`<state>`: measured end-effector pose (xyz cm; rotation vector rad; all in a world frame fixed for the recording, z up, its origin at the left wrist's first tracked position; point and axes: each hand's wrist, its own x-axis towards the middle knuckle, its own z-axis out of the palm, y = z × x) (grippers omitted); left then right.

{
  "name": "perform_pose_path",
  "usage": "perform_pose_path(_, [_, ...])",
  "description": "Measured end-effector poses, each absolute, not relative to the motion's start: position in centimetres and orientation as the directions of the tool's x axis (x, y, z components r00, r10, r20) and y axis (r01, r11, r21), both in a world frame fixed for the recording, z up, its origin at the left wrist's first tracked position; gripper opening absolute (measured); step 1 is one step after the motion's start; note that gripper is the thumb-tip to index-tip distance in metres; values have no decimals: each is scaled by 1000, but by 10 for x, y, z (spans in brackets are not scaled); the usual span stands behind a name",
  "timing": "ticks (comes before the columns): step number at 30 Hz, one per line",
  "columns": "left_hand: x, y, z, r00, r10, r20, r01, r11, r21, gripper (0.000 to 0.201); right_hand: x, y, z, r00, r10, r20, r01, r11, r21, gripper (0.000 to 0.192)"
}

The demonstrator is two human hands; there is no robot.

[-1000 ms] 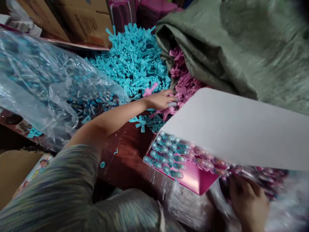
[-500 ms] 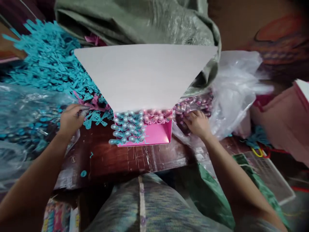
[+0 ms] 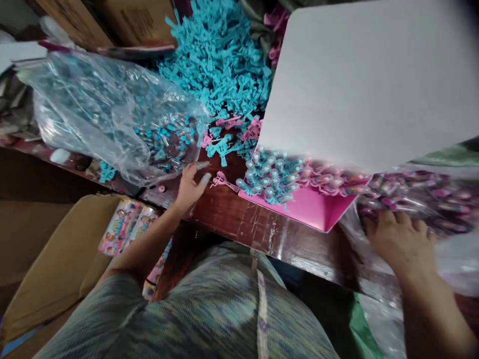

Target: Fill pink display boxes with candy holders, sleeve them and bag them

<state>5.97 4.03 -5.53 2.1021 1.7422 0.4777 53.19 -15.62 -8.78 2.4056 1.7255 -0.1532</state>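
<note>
My left hand (image 3: 191, 188) is just above the table's front part, thumb and forefinger spread, with pale covers on their tips. Nothing is in it. A pink plastic piece (image 3: 224, 181) lies right of its fingertips, against the corner of a pink box (image 3: 322, 204) with a raised white lid (image 3: 359, 85). Clear-ended blue tubes (image 3: 269, 174) fill the box's left side, and pink tubes (image 3: 329, 178) lie along its back. My right hand (image 3: 404, 242) rests with fingers spread on a pile of small pink tubes (image 3: 426, 192) in a clear bag; its fingertips are partly hidden.
A heap of turquoise plastic pieces (image 3: 220, 60) stands behind the box. Left of it lies a clear bag (image 3: 112, 109) of blue-capped tubes. Below the table's left edge are a cardboard box (image 3: 60, 254) and printed packs (image 3: 121, 227).
The view has swung left, so the box appears farther right. My left hand has come away from the pieces beside the bag, and its fingers have spread. My right hand stays at the pink pile.
</note>
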Motion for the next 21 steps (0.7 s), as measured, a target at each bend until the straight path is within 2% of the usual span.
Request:
perform_pose_path(2, [64,46,-47,217,976,-3,911,-202,359,35,535,-153,-84,316,931,-183,949,-310,63,44])
perform_pose_path(4, [76,48,-41,268,959,-87,945,-244,217,41,537,-153,-79,341,934,-103,940,-341,19,41])
perform_pose_path(7, [99,39,-42,320,916,-243,946,-322,31,49,532,-159,-68,415,908,57,901,-401,-164,39])
perform_pose_path(9, [108,32,-45,311,903,-295,938,-341,-56,51,524,-166,-59,409,906,107,882,-363,-300,38])
perform_pose_path(11, [111,28,-47,270,919,-288,946,-310,-100,52,515,-170,-54,356,926,127,879,-286,-381,34])
perform_pose_path(14, [107,32,-49,238,930,-278,961,-268,-71,51,503,-173,-55,335,927,170,847,-217,-486,34])
perform_pose_path(17, [94,39,-47,255,934,-250,966,-256,30,41,493,-176,-62,385,908,167,773,-219,-595,40])
perform_pose_path(19, [80,39,-40,220,952,-214,975,-209,72,43,488,-181,-63,395,907,144,751,-229,-620,39])
perform_pose_path(21, [68,31,-25,200,968,-150,969,-172,179,44,484,-187,-57,364,924,120,735,-206,-646,36])
